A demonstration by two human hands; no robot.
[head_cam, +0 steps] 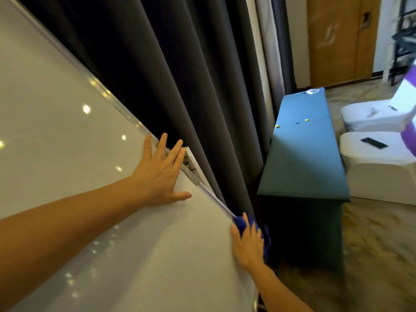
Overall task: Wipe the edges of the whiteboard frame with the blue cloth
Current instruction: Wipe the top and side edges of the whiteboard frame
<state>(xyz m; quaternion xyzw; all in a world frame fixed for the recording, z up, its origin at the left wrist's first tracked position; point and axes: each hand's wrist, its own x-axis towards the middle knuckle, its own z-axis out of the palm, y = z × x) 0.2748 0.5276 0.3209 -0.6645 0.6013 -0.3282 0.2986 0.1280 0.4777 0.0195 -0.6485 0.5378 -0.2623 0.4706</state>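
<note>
While the whiteboard [67, 154] fills the left half of the view, tilted so its glossy surface catches spots of ceiling light, dark grey curtains [168, 75] hang in folds right behind it. To the right of the curtains stands a long table [301, 158] under a green cover, with a few small yellow and blue bits lying on top. Past the table are two white-covered chairs [378, 172], and a dark phone [374, 143] lies on the nearer seat. A wooden door [340, 39] shows in the far corner.

Along the board's right side runs the pale frame [216, 200], pressed close against the curtain. The left hand [161, 174] lies flat and open on the board, fingers spread, fingertips reaching the frame edge and gripping nothing. Lower down, the right hand [248, 244] is closed around the blue cloth [240, 223], pressing it onto the frame edge. The cloth bunches out above the fingers and down the far side of the hand, against the curtain.
</note>
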